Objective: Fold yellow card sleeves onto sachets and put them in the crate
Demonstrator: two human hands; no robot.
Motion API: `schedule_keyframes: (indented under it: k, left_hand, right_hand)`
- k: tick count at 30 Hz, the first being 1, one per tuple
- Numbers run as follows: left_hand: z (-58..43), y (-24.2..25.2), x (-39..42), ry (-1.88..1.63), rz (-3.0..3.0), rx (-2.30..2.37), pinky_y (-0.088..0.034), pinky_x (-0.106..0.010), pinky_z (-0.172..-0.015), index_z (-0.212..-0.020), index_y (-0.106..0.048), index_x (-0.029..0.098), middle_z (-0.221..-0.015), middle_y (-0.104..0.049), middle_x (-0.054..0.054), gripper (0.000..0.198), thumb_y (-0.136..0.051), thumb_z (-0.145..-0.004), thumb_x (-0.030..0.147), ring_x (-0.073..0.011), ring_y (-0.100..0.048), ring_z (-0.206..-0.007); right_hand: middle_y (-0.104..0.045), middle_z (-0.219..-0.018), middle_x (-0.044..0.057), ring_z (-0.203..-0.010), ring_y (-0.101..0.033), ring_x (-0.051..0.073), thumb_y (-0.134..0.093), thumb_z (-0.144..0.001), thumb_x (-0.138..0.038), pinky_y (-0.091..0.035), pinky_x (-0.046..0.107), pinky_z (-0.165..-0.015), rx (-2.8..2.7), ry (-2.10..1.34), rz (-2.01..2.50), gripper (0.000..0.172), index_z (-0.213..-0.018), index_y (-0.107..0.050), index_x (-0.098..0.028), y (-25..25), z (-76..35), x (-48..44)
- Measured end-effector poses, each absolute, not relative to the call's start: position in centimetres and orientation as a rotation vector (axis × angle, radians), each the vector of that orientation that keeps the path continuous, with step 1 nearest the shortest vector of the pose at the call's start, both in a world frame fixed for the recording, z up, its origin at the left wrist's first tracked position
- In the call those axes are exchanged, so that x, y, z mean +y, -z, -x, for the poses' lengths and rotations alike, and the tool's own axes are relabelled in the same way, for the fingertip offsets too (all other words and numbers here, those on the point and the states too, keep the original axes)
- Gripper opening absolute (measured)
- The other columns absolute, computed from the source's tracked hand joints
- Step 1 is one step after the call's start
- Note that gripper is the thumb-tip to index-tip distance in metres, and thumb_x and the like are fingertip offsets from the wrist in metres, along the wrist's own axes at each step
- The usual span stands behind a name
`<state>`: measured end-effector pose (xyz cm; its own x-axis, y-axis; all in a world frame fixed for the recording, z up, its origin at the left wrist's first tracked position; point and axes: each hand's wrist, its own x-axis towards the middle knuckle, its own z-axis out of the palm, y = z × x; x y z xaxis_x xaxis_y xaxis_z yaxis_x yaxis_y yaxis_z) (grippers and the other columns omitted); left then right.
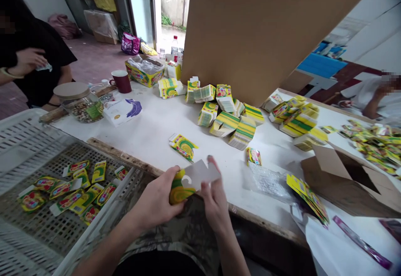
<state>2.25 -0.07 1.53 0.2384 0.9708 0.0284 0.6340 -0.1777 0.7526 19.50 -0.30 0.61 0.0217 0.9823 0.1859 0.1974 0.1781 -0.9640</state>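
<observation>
The held box (181,193) is smooth card, the left crate (21,129) plastic, the near table edge (125,157) rough wood.

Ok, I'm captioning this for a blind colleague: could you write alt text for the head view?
A person's left hand grips yellow packaging while the right hand holds pale card flaps beside it, at a white table. Stacked cartons lie farther back; small packs lie in a white crate at left.
</observation>
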Motion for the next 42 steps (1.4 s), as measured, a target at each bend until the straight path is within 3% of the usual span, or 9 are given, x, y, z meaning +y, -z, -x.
schedule_keyframes:
  k: [4, 8, 11, 14, 17, 19, 23, 29, 42]
  left_hand:
    - [-3.2, -1.2, -1.1, -0.809, -2.031, 1.277, -0.049, -0.038, -0.088, -0.133, -0.032, 0.024, -0.121, -0.058, -0.011, 0.070, -0.060, -0.069, 0.016, -0.0287, -0.060, -0.106]
    - [-3.4, -1.9, -1.3, -0.803, -2.014, 1.278, -0.049, -0.035, -0.080, -0.117, -0.039, 0.026, -0.109, -0.059, -0.006, 0.056, -0.057, -0.066, 0.012, -0.0255, -0.062, -0.095]
    - [-3.1, -2.1, -1.0, -0.697, -1.922, 1.264, -0.050, -0.035, -0.073, -0.119, -0.036, 0.024, -0.101, -0.061, -0.005, 0.060, -0.058, -0.065, 0.013, -0.0255, -0.063, -0.087]
    - [-3.1, -1.4, -0.4, -0.718, -1.923, 1.208, -0.051, -0.040, -0.079, -0.126, -0.034, 0.020, -0.103, -0.060, -0.010, 0.060, -0.057, -0.070, 0.018, -0.0279, -0.062, -0.092]
    - [-3.4, -0.4, 0.0, -0.951, -2.005, 1.276, -0.037, -0.053, -0.104, -0.125, -0.040, 0.017, -0.126, -0.047, -0.018, 0.057, -0.059, -0.072, 0.020, -0.0356, -0.043, -0.126]
    - [-3.5, 0.1, 0.1, -1.072, -1.849, 1.500, -0.034, -0.057, -0.105, -0.128, -0.038, 0.017, -0.131, -0.043, -0.019, 0.068, -0.069, -0.068, 0.029, -0.0378, -0.039, -0.127]
    - [-2.6, 0.1, 0.2, -1.067, -1.228, 1.528, -0.053, -0.041, -0.079, -0.119, -0.046, 0.018, -0.099, -0.058, -0.006, 0.056, -0.069, -0.073, 0.042, -0.0228, -0.062, -0.084]
    - [-1.3, -1.2, 0.9, -1.368, -0.732, 1.273, -0.053, -0.026, -0.079, -0.112, -0.051, 0.021, -0.095, -0.066, -0.001, 0.051, -0.076, -0.071, 0.035, -0.0170, -0.065, -0.089]
    - [-0.7, -2.1, 0.6, -1.201, -0.749, 1.271, -0.056, -0.027, -0.072, -0.118, -0.055, 0.017, -0.091, -0.071, -0.003, 0.059, -0.079, -0.068, 0.038, -0.0175, -0.068, -0.075]
  right_hand:
    - [-0.062, -0.128, 0.010, -0.121, -0.056, 0.028, -0.050, -0.091, -0.048, -0.045, 0.047, -0.103, -1.147, -1.580, 1.095, 0.051, -0.134, -0.053, -0.021, -0.1, -18.4, 0.1]
    - [-0.067, -0.121, 0.011, -0.107, -0.065, 0.027, -0.050, -0.087, -0.061, -0.050, 0.047, -0.096, -1.059, -1.677, 0.984, 0.065, -0.139, -0.046, -0.022, 0.0, -18.1, 0.0]
    - [-0.049, -0.143, 0.010, -0.127, -0.052, 0.026, -0.045, -0.090, -0.057, -0.042, 0.046, -0.106, -1.291, -1.466, 0.999, 0.067, -0.147, -0.032, -0.025, -0.5, -18.2, -0.8]
    - [-0.028, -0.156, 0.002, -0.142, -0.031, 0.023, -0.049, -0.093, -0.031, -0.029, 0.044, -0.115, -1.674, -1.219, 1.054, 0.061, -0.149, -0.025, -0.030, -1.2, -18.1, -1.5]
    - [-0.032, -0.154, 0.000, -0.141, -0.032, 0.022, -0.046, -0.089, -0.013, -0.029, 0.043, -0.116, -1.789, -1.045, 1.118, 0.059, -0.143, -0.039, -0.034, -1.0, -18.0, -1.2]
    - [-0.039, -0.150, 0.001, -0.139, -0.037, 0.022, -0.044, -0.088, -0.010, -0.030, 0.046, -0.115, -1.636, -0.960, 1.193, 0.057, -0.140, -0.044, -0.033, -0.4, -18.2, -0.6]
    - [-0.032, -0.154, 0.002, -0.142, -0.030, 0.024, -0.043, -0.090, -0.010, -0.027, 0.052, -0.115, -1.495, -0.817, 1.289, 0.063, -0.147, -0.031, -0.032, 0.8, -18.9, 0.5]
    - [0.007, -0.160, -0.004, -0.146, -0.014, 0.027, -0.042, -0.092, -0.008, -0.039, 0.043, -0.110, -1.918, -0.694, 1.133, 0.069, -0.148, -0.018, -0.040, 1.0, -18.4, 0.7]
    - [-0.045, -0.143, 0.015, -0.121, -0.057, 0.029, -0.054, -0.091, -0.025, -0.053, 0.040, -0.093, -2.032, -0.731, 1.124, 0.027, -0.112, -0.070, -0.027, 0.6, -19.9, 1.4]
